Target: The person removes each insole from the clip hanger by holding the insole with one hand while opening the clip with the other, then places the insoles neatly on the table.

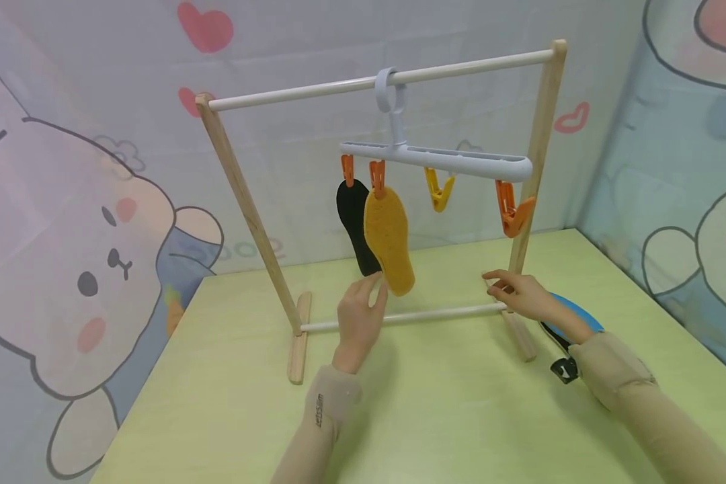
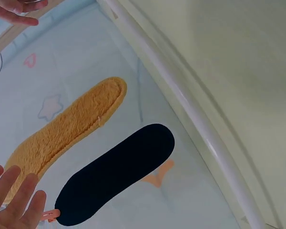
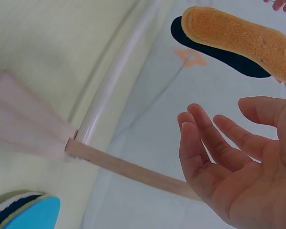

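Observation:
A fuzzy yellow insole (image 1: 388, 238) and a black insole (image 1: 352, 212) hang side by side from orange clips (image 1: 378, 176) on a pale grey hanger (image 1: 441, 158). My left hand (image 1: 360, 319) is raised just below them, fingertips close to the lower edge of the yellow one in the head view. Its fingers (image 2: 20, 198) look spread and hold nothing in the left wrist view. Off to the right, beside the rack's right post, my right hand (image 1: 523, 296) hovers with loosely bent fingers and an empty palm. Above it dangle a yellow clip (image 1: 439, 191) and another orange clip (image 1: 513, 210).
The hanger hooks over the white top rod (image 1: 314, 90) of a wooden rack, whose lower rod (image 1: 441, 314) runs low over the pale table (image 1: 218, 403). A blue insole (image 1: 575, 310) lies by the right foot, partly behind my right forearm. Printed cloth surrounds the table.

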A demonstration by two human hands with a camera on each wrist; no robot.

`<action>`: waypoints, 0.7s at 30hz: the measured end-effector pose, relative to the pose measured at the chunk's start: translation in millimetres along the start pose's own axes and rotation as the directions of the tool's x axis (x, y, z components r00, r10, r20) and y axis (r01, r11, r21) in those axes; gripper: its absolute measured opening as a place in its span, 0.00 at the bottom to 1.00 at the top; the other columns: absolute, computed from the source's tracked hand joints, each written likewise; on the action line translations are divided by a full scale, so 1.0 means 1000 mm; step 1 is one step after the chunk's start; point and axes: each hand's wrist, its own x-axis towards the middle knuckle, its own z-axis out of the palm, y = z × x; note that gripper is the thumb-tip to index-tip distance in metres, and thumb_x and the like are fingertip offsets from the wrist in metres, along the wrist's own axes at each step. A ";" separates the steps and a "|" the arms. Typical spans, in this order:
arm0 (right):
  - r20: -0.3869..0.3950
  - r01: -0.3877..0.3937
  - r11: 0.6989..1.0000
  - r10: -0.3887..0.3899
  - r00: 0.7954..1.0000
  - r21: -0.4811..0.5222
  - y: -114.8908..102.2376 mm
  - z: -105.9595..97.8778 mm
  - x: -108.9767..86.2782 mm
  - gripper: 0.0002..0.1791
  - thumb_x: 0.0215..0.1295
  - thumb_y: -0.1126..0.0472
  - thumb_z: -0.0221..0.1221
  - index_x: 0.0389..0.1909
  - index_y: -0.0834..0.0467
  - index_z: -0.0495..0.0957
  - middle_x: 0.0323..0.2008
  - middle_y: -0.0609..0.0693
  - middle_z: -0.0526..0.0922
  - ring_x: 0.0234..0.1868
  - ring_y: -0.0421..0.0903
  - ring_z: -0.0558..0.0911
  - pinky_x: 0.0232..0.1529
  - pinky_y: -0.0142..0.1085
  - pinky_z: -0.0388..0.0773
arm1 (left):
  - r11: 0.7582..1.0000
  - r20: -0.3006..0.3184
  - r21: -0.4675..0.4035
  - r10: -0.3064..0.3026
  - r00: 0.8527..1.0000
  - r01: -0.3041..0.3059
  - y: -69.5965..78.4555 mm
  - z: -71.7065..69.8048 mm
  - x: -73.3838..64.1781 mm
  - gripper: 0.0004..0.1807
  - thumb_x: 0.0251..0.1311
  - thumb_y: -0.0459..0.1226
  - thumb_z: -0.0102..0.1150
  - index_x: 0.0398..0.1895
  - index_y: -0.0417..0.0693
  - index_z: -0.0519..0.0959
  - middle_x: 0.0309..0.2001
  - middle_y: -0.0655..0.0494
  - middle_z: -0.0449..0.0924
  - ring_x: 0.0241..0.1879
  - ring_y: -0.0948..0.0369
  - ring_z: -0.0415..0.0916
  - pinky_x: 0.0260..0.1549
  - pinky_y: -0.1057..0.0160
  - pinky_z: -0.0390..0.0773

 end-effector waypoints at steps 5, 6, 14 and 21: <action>-0.003 0.008 1.000 -0.008 1.000 0.005 -0.002 0.006 0.008 0.20 0.66 0.62 0.47 0.56 0.67 0.66 0.40 0.64 0.79 0.39 0.56 0.79 0.28 0.34 0.77 | 1.000 -0.017 -0.028 0.006 1.000 -0.007 0.000 0.000 0.009 0.11 0.54 0.35 0.57 0.40 0.39 0.79 0.38 0.47 0.82 0.40 0.54 0.79 0.39 0.60 0.79; -0.004 0.006 1.000 -0.006 1.000 0.005 -0.002 0.008 0.009 0.20 0.66 0.62 0.47 0.56 0.67 0.66 0.40 0.64 0.79 0.39 0.56 0.79 0.29 0.35 0.77 | 1.000 -0.021 -0.029 0.008 1.000 -0.009 0.000 -0.001 0.010 0.11 0.55 0.35 0.57 0.40 0.39 0.79 0.38 0.47 0.82 0.39 0.54 0.79 0.39 0.60 0.79; -0.016 0.011 1.000 -0.011 1.000 -0.005 -0.006 0.022 0.023 0.19 0.66 0.61 0.48 0.55 0.66 0.67 0.39 0.62 0.80 0.37 0.54 0.79 0.35 0.39 0.76 | 0.999 -0.026 -0.038 -0.038 0.999 0.037 -0.002 -0.002 0.019 0.15 0.57 0.37 0.55 0.45 0.38 0.77 0.40 0.46 0.81 0.40 0.53 0.79 0.38 0.59 0.79; -0.016 -0.007 1.000 0.007 1.000 -0.013 -0.010 0.029 0.030 0.20 0.66 0.59 0.48 0.55 0.64 0.67 0.41 0.62 0.79 0.39 0.55 0.79 0.36 0.42 0.76 | 0.997 -0.018 -0.060 -0.056 0.998 0.055 -0.003 -0.005 0.033 0.17 0.58 0.38 0.53 0.48 0.37 0.75 0.44 0.44 0.80 0.44 0.52 0.77 0.43 0.57 0.77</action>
